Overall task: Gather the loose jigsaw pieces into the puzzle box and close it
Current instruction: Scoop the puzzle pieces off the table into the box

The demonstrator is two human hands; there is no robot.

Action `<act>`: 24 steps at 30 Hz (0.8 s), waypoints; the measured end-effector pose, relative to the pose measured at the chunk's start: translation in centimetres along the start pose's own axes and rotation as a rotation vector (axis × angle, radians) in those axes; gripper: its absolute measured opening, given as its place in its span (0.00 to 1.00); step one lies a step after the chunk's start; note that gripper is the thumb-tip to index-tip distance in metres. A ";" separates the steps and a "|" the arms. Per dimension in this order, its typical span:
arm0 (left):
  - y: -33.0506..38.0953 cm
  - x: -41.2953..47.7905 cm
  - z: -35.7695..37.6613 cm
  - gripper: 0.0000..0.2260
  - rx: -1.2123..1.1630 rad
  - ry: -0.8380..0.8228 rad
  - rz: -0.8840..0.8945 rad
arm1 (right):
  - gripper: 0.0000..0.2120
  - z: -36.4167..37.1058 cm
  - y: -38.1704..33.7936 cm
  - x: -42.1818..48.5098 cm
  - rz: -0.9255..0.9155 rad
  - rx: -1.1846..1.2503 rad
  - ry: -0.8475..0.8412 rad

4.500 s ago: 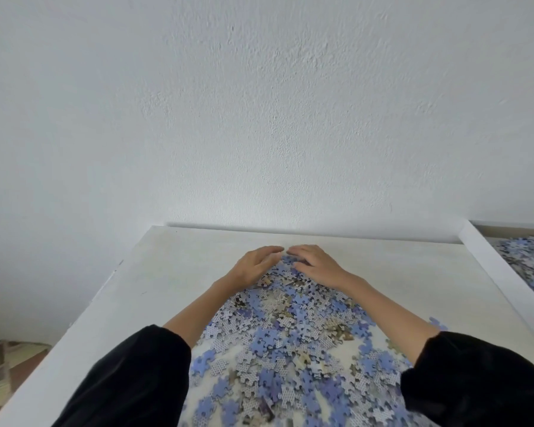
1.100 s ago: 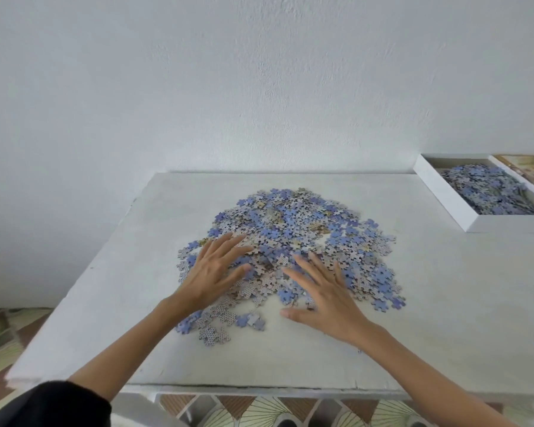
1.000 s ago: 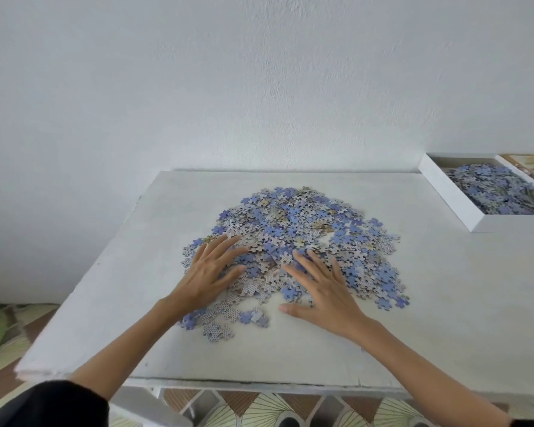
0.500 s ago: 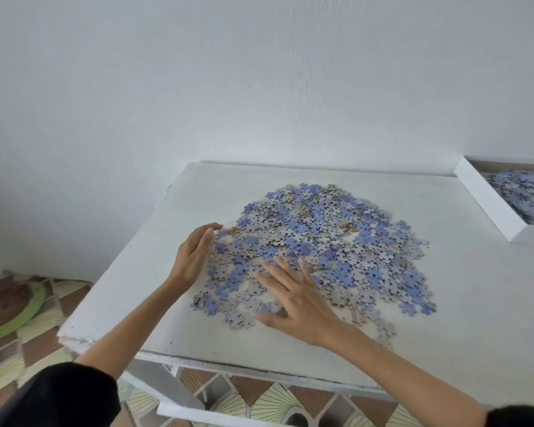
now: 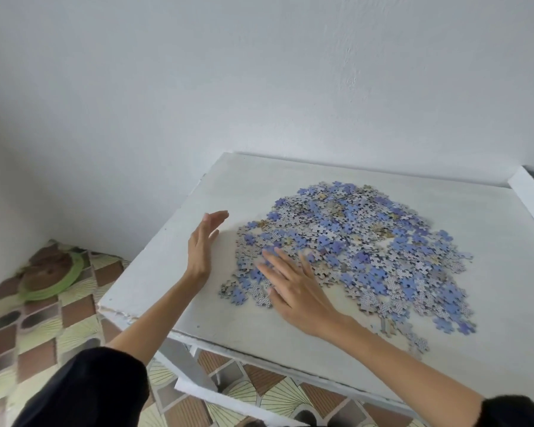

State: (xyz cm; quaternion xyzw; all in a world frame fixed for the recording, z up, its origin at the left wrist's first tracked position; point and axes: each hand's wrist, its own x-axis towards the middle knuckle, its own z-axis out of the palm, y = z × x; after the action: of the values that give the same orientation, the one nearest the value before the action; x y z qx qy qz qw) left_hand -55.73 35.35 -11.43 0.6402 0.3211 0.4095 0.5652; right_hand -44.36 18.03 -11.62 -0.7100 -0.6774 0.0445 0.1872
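Clearly most work remained: jigsaw pieces (image 5: 367, 248) lay heaped on the table (image 5: 253, 186), apart from the box (image 5: 530, 197). Left hand (image 5: 204, 245) stood edgewise beside them and right hand (image 5: 299, 291) lay flat on them, fingers (image 5: 279, 266) straight, grasping nothing.

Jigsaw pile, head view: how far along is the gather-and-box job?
Done: nothing confirmable; only a white wall of the puzzle box shows at the right edge, contents out of view. In hand: the left hand is held on edge left of the pile, apart from it; the right hand lies flat on its near-left pieces, apparently raking. Left: the whole pile lies on the table, to be boxed, then the box closed.
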 end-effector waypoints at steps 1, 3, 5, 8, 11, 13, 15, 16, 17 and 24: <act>0.0 0.1 -0.1 0.24 -0.044 0.024 -0.026 | 0.28 0.3 -0.6 0.4 -0.034 0.005 -0.008; 0.0 0.4 -0.4 0.21 -0.100 0.046 -0.067 | 0.27 1.0 -1.6 1.2 -0.092 0.004 -0.027; 0.0 0.5 -0.6 0.21 -0.117 0.044 -0.081 | 0.26 1.4 -2.1 1.9 -0.143 0.013 -0.042; 0.0 0.6 -0.9 0.20 -0.101 0.042 -0.070 | 0.22 1.7 -2.1 2.3 -0.211 0.030 -0.066; -0.1 0.6 -1.2 0.20 -0.074 0.038 -0.058 | 0.19 1.7 -1.6 2.1 -0.212 0.049 -0.029; 0.0 0.5 -1.2 0.19 -0.031 0.018 -0.036 | 0.17 1.5 -1.0 2.0 -0.171 0.022 0.036; 0.1 0.2 -0.9 0.18 0.104 -0.031 0.023 | 0.17 1.1 -0.2 1.8 -0.119 -0.006 0.070; 0.1 -0.1 -0.6 0.18 0.200 -0.070 0.055 | 0.17 0.7 0.3 1.6 -0.100 -0.011 0.071; 0.1 -0.3 -0.3 0.18 0.295 -0.115 0.086 | 0.18 0.3 0.8 1.4 -0.086 -0.001 0.071; -0.4 -1.6 3.2 0.35 0.857 -0.537 0.277 | 0.29 -4.7 5.8 -3.8 0.141 0.166 0.074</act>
State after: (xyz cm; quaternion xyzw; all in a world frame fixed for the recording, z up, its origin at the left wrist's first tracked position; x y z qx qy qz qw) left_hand -53.60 32.56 -12.14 0.9328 0.2159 0.1337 0.2557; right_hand -37.70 13.30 -9.83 -0.7390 -0.6124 0.0873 0.2667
